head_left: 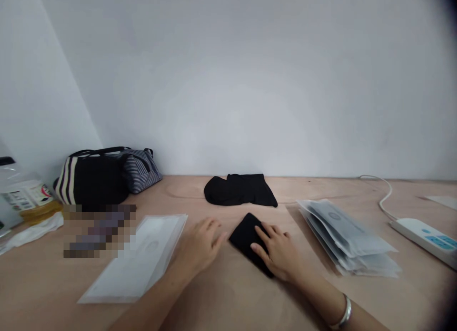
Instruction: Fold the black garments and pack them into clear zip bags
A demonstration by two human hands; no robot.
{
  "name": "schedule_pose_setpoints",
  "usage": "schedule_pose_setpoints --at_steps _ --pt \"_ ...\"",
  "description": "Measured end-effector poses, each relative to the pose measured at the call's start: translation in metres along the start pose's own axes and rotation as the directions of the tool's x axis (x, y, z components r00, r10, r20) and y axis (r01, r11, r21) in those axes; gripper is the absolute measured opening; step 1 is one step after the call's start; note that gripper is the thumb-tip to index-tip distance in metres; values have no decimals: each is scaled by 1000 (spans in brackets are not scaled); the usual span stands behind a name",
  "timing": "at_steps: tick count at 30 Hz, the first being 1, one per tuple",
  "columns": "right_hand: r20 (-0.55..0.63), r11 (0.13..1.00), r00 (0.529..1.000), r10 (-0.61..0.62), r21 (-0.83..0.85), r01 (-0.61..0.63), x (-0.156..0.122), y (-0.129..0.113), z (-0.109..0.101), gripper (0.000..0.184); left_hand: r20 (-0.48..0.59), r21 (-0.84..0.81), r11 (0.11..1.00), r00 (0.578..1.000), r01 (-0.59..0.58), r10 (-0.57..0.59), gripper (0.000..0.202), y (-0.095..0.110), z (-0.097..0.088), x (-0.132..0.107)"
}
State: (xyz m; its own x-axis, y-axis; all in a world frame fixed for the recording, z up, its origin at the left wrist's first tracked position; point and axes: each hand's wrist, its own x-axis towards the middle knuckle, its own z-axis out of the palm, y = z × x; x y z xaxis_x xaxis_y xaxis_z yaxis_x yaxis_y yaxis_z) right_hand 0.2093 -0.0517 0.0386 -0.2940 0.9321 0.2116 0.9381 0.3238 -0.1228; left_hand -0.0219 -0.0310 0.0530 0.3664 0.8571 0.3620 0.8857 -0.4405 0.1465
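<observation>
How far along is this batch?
Looks done: the stack of bagged packets on the right. In hand: a folded black cloth, right hand on it, left hand at its edge. Apparently left: the bunched black garment behind, and the flat clear bag.

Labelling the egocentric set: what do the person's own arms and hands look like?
Bare arms, with no gloves, cables or markers, and no sleeves in view. The left grip and right grip have nothing worn on them. The only item worn is a silver-coloured bangle on the right wrist; the left wrist shows none.
</observation>
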Motion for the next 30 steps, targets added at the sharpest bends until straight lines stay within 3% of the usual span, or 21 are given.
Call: schedule_pose_setpoints --at_steps 3,5,7,10,13,18,21,24,27,30 --pt "-102 985 985 137 -94 -146 0 4 -10 60 39 282 934 970 218 -238 25 -22 -34 -4" --pt "-137 993 988 76 -80 -88 0 8 -17 57 113 391 871 924 297 -366 29 -38 -47 -13" --pt "-138 998 989 -61 -38 57 0 11 -20 54 194 431 844 881 319 -432 31 -51 -50 -22" --pt "-50 975 974 -220 19 221 0 15 -16 64 265 454 849 870 269 -417 25 -61 -49 -31" --pt "95 964 961 -259 82 252 -1 18 -8 78 214 497 842 910 211 -355 27 -58 -54 -28" --pt "219 961 939 -264 144 237 0 20 -4 77 116 402 909 979 110 -170 24 -21 -64 -3" --pt "227 971 948 -224 132 198 1 19 -1 66 98 151 988 994 34 -49 20 11 -42 15" --pt "188 980 973 -136 168 105 2 18 5 56 91 -36 999 996 11 -8 19 35 -4 31" --pt "120 951 993 -4 308 -34 5 23 12 49 104 -123 992 995 20 -8 17 45 32 41" --pt "48 881 989 137 451 -144 8 27 17 47 81 -187 981 996 53 -38 16 46 54 42"
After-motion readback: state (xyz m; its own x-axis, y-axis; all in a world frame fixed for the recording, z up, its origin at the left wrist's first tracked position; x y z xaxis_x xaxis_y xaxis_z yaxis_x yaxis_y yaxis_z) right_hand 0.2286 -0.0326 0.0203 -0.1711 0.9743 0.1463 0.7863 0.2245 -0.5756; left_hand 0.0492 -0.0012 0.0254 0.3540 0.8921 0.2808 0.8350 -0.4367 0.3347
